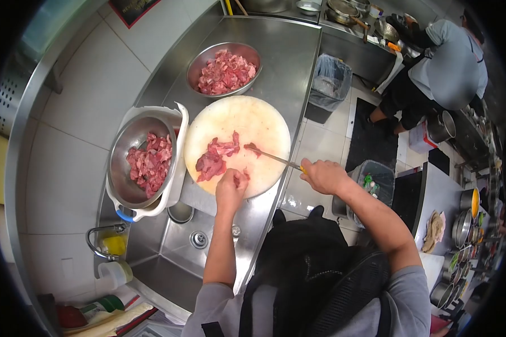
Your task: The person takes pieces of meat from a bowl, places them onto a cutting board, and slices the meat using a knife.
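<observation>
My right hand (325, 177) is wrapped around the yellow handle of a knife (278, 159). Its blade reaches left over the round white cutting board (264, 121), with the tip at a small scrap of meat (252, 148). Low on the board, my left hand (231, 190) is closed, with a small reddish piece of meat (242, 177) showing at its fingertips. Just above that hand lies a larger piece of raw meat (211, 163), flat on the board. The fingers' undersides are hidden.
Cut meat fills a steel bowl (195, 63) behind the board. Another steel bowl (118, 163) with meat rests in a white tub (181, 147) at left. A sink (174, 253) lies nearer me. Lined bins (330, 84) stand right, where a co-worker (441, 67) stands at the stove.
</observation>
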`<state>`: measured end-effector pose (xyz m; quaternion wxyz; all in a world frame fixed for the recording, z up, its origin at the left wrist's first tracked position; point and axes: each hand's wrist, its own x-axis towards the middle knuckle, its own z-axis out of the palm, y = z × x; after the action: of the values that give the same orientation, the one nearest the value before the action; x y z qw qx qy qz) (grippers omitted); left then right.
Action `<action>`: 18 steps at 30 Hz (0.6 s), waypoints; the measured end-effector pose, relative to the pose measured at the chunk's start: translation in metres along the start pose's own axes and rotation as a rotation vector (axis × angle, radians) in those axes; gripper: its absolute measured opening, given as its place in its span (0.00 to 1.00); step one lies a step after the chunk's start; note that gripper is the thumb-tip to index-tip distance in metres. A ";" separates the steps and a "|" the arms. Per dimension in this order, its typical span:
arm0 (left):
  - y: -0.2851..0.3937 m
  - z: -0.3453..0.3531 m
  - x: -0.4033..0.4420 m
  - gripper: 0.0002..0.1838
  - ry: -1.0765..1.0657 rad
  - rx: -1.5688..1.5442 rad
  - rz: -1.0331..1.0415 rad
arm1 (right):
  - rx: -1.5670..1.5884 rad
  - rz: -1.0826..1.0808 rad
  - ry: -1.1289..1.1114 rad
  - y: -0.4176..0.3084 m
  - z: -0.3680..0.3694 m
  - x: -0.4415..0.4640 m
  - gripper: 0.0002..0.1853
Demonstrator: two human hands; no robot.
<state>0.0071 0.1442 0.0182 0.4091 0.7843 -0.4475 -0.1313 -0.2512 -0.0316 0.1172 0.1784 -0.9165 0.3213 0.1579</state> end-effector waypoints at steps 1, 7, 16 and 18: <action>0.001 -0.005 0.002 0.09 -0.003 0.005 -0.001 | 0.054 -0.002 0.000 -0.001 0.002 -0.003 0.18; 0.005 -0.045 0.048 0.06 0.106 -0.300 0.031 | 0.209 -0.021 0.067 0.011 0.023 -0.005 0.19; 0.068 -0.094 0.129 0.06 0.217 -0.154 0.235 | 1.152 0.015 -0.243 0.050 0.060 -0.012 0.19; 0.080 -0.098 0.151 0.04 0.203 -0.132 0.288 | 1.107 0.014 -0.153 0.048 0.062 -0.025 0.19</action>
<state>0.1014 0.0520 0.1651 0.5173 0.6928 -0.5020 -0.0206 -0.3113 -0.0270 0.0617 0.6547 -0.6700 0.3484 0.0329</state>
